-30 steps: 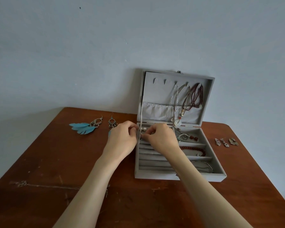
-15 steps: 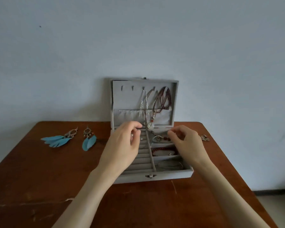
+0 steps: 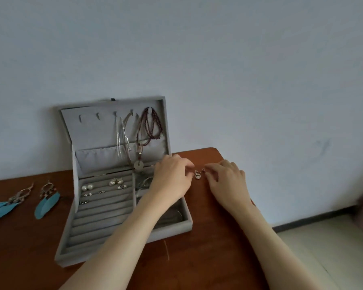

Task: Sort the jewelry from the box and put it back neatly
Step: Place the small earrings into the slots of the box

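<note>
Grey felt-lined jewelry box (image 3: 76, 243), lid open against the wall, on a brown wooden table (image 3: 197, 258). Largely sorted, as judged from the layout: several dark beaded and silver chain necklaces (image 3: 147, 130) hang from the lid hooks, and pairs of small stud earrings (image 3: 115, 182), including pearl ones, sit in the upper slots of the ring-roll section. Left to do, apparently: two blue feather drop earrings (image 3: 46, 204) lie on the table well to the left of the box, and small silver pendant earrings (image 3: 198, 175) lie on the table just right of the box. The left hand (image 3: 172, 181), reaching across the box, and the right hand (image 3: 228, 181) meet over these silver pieces, fingers curled; the fingertips of each hand touch or pinch a piece, though the exact hold is too small to tell. The pendant earrings lie between the two sets of fingertips, outside the box, near its right wall
</note>
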Tool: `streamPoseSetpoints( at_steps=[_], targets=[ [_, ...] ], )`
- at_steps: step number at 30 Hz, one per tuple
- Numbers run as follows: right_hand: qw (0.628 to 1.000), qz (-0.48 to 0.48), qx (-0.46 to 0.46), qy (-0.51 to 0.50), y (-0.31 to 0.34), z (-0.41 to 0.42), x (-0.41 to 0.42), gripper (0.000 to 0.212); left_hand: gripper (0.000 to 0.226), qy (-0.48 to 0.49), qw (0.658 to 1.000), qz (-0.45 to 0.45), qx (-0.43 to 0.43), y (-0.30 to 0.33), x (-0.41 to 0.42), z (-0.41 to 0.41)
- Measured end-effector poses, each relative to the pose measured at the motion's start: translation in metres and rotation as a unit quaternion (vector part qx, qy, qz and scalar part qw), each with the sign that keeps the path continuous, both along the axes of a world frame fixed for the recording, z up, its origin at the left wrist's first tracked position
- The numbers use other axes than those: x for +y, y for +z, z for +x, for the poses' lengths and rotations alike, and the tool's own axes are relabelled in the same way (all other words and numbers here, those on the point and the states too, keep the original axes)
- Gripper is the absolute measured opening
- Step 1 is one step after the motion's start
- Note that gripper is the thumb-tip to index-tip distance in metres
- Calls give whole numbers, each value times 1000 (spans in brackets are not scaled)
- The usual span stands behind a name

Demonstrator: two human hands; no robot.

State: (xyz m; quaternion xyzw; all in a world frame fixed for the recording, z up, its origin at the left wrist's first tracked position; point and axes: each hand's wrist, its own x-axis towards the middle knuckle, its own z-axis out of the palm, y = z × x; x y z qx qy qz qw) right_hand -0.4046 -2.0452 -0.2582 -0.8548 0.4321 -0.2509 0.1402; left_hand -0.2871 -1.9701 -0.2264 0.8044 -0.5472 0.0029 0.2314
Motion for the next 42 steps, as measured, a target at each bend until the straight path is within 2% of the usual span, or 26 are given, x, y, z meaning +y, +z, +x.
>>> streamPoseSetpoints(
  at_steps=[3, 8, 14, 17, 20, 25, 29, 33, 42],
  targets=[
    [999, -8, 36, 6, -3, 2, 2, 31, 29, 12, 998, 36, -57, -5, -17, -8],
    [1000, -2, 30, 2, -6, 6, 0, 30, 29, 10, 990, 83, -112, -10, -28, -8],
    [1000, 11, -5, -27, -5, 6, 2, 21, 23, -13, 987, 55, -152, -9, -26, -8],
    [999, 11, 7, -37, -3, 7, 4, 21, 21, -21, 987, 47, -155, -10, -25, -8],
    [999, 12, 22, -44, -2, 7, 6, 22, 17, -33, 995, 26, -93, -6, -19, -7],
    [999, 1, -15, -43, 2, 8, 9, 20, 6, -40, 991, -99, 75, 13, 11, -5],
    [994, 39, -104, -7, 13, 11, 23, 17, 18, -34, 983, -133, 122, 31, 41, 3],
    [973, 117, -198, 17, 21, 10, 33, 7, 8, -19, 977, -131, 169, 45, 67, 17],
    [941, 239, -214, 107, 38, 27, 72, 8, 18, 33, 975, -79, 206, 44, 124, 53]
  ],
)
